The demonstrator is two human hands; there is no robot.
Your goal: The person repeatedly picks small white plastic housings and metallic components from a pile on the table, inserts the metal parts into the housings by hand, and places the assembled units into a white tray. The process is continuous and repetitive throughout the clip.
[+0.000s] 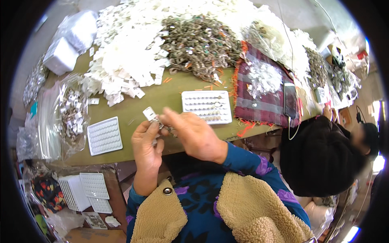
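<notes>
My left hand (146, 148) is closed, its thumb and fingers pinching a small white tag (149, 113) with a shiny metal piece (161, 126) hanging by it. What exactly the metal piece is, I cannot make out. Over it reaches my right hand (198, 131), fingers bent together against the same piece and slightly blurred. Just beyond the right hand lies a white moulded tray (206, 94) with rows of hollows, some holding small metallic pieces. Left of my hands is a second white tray (104, 135) with rows of hollows.
White tags (121, 60) heap across the back, beside a pile of metallic pieces (202, 44). A clear bag (73, 117) of tagged pieces lies left. Right are a plaid cloth (255, 109) and a phone (289, 99) on a cable. A person in black (324, 158) sits at right.
</notes>
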